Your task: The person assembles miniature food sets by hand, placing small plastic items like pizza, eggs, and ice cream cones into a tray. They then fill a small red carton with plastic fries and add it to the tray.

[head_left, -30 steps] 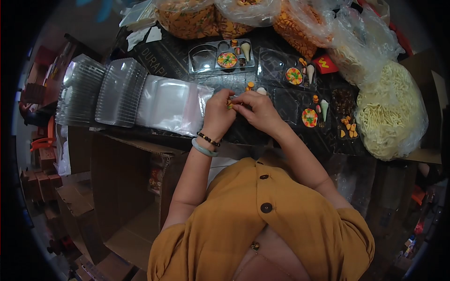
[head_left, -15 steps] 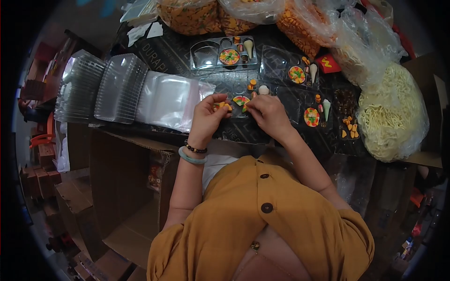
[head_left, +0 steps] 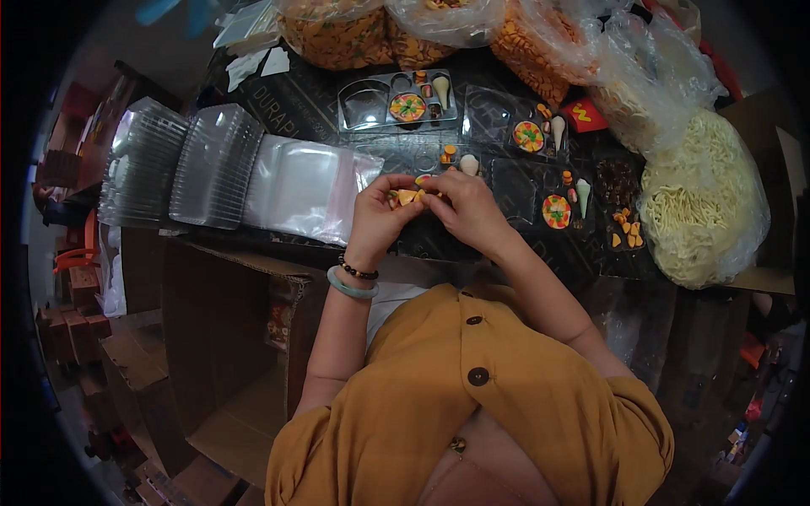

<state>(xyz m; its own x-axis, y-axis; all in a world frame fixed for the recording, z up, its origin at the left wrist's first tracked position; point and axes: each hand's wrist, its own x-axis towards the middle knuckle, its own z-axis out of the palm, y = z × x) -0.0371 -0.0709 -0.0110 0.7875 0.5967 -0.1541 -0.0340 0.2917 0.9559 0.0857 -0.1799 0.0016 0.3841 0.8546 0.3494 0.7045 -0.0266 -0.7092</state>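
Note:
My left hand point(head_left: 375, 218) is closed around several small toy pizza slices point(head_left: 408, 197), their orange-yellow sides showing. My right hand point(head_left: 469, 205) meets it, thumb and forefinger pinching at the slices. Beneath both hands lies a clear tray, mostly covered by them; a pale toy ice cream cone point(head_left: 469, 164) and small burger point(head_left: 448, 152) show at its far side. Round toy pizzas sit in three other clear trays: one pizza point(head_left: 407, 107) behind, another point(head_left: 529, 136) at back right, a third point(head_left: 556, 212) to the right of my right hand.
Stacked clear trays point(head_left: 218, 164) and plastic sleeves point(head_left: 299, 185) lie left. Loose orange pieces point(head_left: 626, 229) are at right, near a bag of pale sticks point(head_left: 700, 202). Bags of orange pieces point(head_left: 333, 38) line the back. An open cardboard box point(head_left: 228, 337) stands below the table edge.
My right hand has moved left from the pizza slices in the tray to the slices in my left hand. The hands now touch. The whole view has shifted slightly.

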